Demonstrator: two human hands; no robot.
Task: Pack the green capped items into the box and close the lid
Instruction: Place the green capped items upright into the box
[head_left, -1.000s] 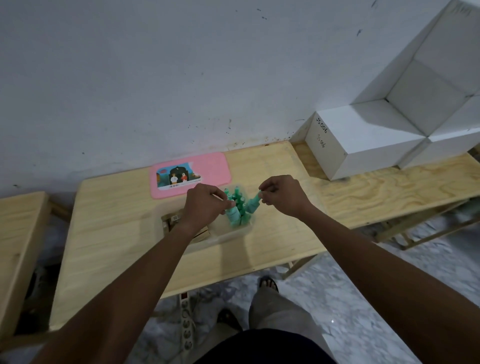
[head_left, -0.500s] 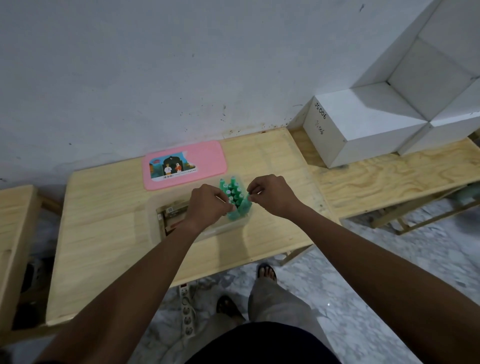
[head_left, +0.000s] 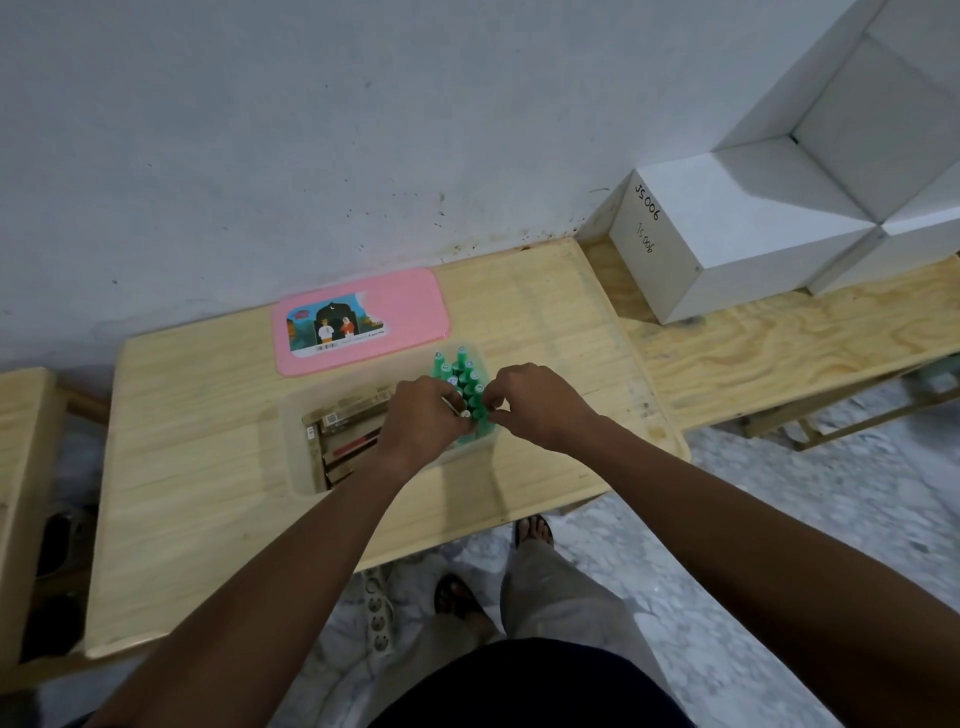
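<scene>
Now my right hand (head_left: 535, 405) has come down to the box (head_left: 296, 467). A second ago it held one of the green capped items (head_left: 462, 371) tilted and raised above the cluster; that piece now stands low at the near edge of the group, and my thumb and forefinger pinch it near its cap. My left hand (head_left: 421, 415) has stayed on the other side of the cluster with its fingers curled in. It seems to pinch the neighbouring piece by its tip, though my knuckles hide most of the contact, so I may only be steadying it.

The green pieces stand upright, packed close together in the right end of the clear box. The left end is filled with brown cartons (head_left: 348, 431) lying flat. I see no green piece loose on the table (head_left: 208, 519).

I judge from this that the packing is as good as done: what remains is to seat this last piece, let go, and fetch the pink lid (head_left: 410, 306), which lies flat on the table just behind the box, against the wall. The caps rise above the rim at the far side, so I expect the lid may need a firm, even press to shut
</scene>
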